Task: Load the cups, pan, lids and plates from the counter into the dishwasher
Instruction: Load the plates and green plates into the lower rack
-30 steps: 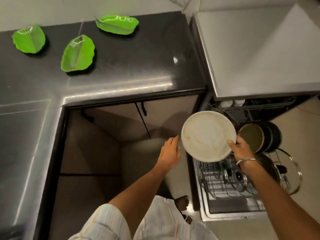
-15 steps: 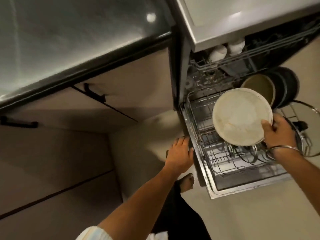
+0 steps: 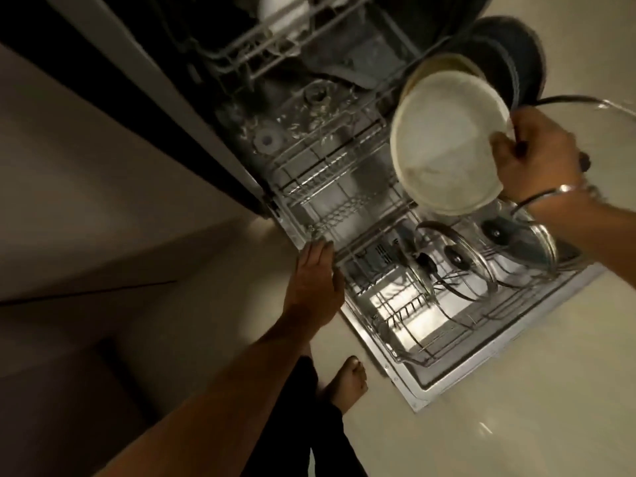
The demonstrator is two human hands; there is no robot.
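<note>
cream plate (image 3: pixel 444 146) is pinched at its rim by the right hand (image 3: pixel 537 156), hovering over the lower rack (image 3: pixel 344 215) near its far edge. left hand (image 3: pixel 315 284) hangs relaxed, holding nothing, beside the rack's left edge.

Both arms reaching down and forward.
Left hand (image 3: pixel 315 284) flat, fingers straight together; right hand (image 3: pixel 537 154) curled, pinching, bangle at wrist.
</note>
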